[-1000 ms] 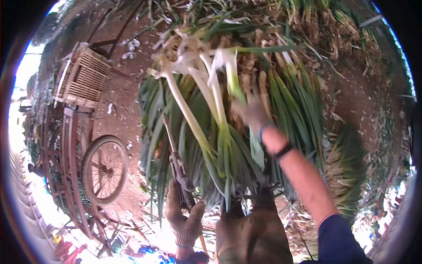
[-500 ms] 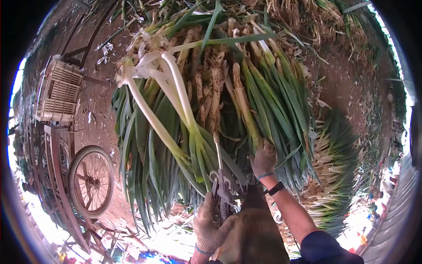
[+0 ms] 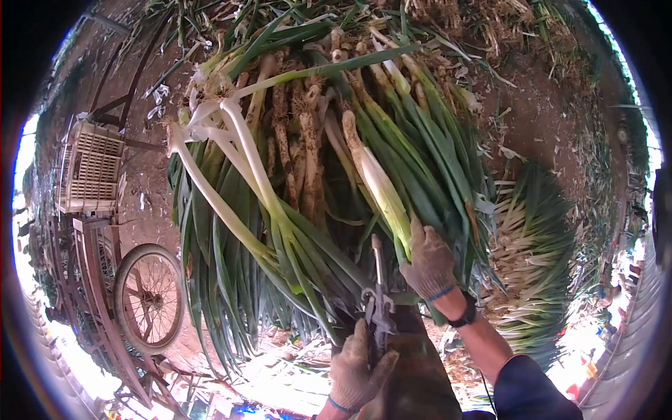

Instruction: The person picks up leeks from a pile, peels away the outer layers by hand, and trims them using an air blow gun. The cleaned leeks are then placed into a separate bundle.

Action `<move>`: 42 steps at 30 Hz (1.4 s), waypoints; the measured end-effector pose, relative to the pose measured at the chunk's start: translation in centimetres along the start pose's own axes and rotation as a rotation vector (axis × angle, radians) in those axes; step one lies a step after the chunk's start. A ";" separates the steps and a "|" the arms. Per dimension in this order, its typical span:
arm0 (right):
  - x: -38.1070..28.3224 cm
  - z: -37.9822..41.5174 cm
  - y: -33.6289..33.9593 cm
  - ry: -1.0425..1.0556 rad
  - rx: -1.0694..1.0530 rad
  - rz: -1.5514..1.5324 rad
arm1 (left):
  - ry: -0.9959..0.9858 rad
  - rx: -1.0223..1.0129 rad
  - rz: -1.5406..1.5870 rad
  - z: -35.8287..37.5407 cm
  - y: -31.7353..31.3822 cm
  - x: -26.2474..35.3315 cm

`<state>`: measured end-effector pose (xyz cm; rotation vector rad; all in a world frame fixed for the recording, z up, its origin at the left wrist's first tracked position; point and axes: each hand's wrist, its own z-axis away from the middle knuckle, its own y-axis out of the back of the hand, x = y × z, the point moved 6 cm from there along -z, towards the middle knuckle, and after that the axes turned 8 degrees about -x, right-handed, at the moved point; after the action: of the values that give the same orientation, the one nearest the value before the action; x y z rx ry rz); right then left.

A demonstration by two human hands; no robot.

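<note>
A large heap of leeks (image 3: 245, 231) with long green leaves fills the middle, roots pointing away from me. My gloved right hand (image 3: 428, 260) is wrapped round the green part of one leek (image 3: 381, 189), whose upper shaft shows white. In my gloved left hand (image 3: 355, 364), low in the view, the fingers point up beside a grey metal tool (image 3: 379, 308) with a thin pointed rod; thumb and fingers are apart. Pale peeled leeks (image 3: 245, 140) lie on the left side of the heap, their leaf ends reaching down toward my left hand.
A spoked wheel (image 3: 149, 297) and a rusty metal frame (image 3: 94, 280) stand at the left, below a slatted crate (image 3: 92, 168). Several trimmed leeks (image 3: 525, 266) are laid in a row at the right. Scraps litter the brown ground (image 3: 539, 133).
The leek in my right hand now shows a white, bare shaft and has shifted left at its root end. Both hands appear lower and farther right; the view has shifted slightly.
</note>
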<state>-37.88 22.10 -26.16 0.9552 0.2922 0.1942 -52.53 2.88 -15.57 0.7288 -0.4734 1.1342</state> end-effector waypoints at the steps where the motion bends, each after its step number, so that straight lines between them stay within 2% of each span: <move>1: 0.2 1.2 1.7 -0.005 -0.065 -0.016 | 0.015 -0.041 0.045 0.5 -0.8 1.0; 5: 2.5 3.7 4.9 0.117 -0.039 0.084 | 0.067 -0.154 0.217 1.6 -2.7 5.4; 6: 2.8 3.9 5.4 0.129 -0.045 0.137 | 0.022 -0.151 0.214 1.5 -3.3 6.0; 9: 4.1 4.0 5.7 0.187 -0.090 0.270 | -0.070 -0.063 0.367 0.9 -4.9 7.7; 10: 4.2 4.1 6.4 0.221 -0.072 0.269 | 0.001 -0.088 0.272 -0.3 -6.1 6.8; 11: 4.7 4.0 6.4 0.229 -0.073 0.288 | 0.010 -0.067 0.321 -0.7 -6.7 6.3; 13: 5.9 3.7 6.2 0.247 -0.071 0.324 | 0.026 -0.023 0.418 -3.4 -5.9 7.5; 14: 6.3 3.6 6.4 0.249 -0.087 0.320 | -0.017 0.056 0.423 -4.7 -5.2 8.0; 16: 6.9 3.5 7.0 0.255 -0.117 0.308 | 0.031 0.066 0.380 -8.4 -3.6 8.8; 19: 8.6 2.9 8.2 0.273 -0.176 0.181 | 0.006 0.174 0.478 -12.6 -2.0 7.7; 20: 9.3 2.7 8.5 0.261 -0.236 0.141 | 0.117 0.141 0.439 -12.5 -1.6 7.6; 23: 11.2 2.4 8.0 0.290 -0.327 -0.003 | 0.009 0.197 0.512 -10.9 -2.3 7.9; 24: 11.8 2.1 7.4 0.227 -0.425 -0.017 | 0.020 0.169 0.327 -10.2 -1.8 8.9; 32: 12.9 1.3 5.3 0.263 -0.550 -0.306 | 0.035 0.222 0.177 -15.9 2.4 7.9; 36: 12.1 1.9 6.0 0.203 -0.626 -0.528 | 0.055 0.118 0.246 -15.2 4.0 7.9; 39: 11.5 2.1 6.7 0.288 -0.572 -0.586 | -0.077 0.044 0.580 -14.0 3.8 6.2; 42: 9.9 3.1 10.3 0.223 -0.530 -0.647 | -0.186 0.101 0.653 -11.0 4.5 5.3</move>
<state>-27.86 28.41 -17.61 0.2808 0.6997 -0.2131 -54.99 15.32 -18.24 0.7951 -0.8542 1.7149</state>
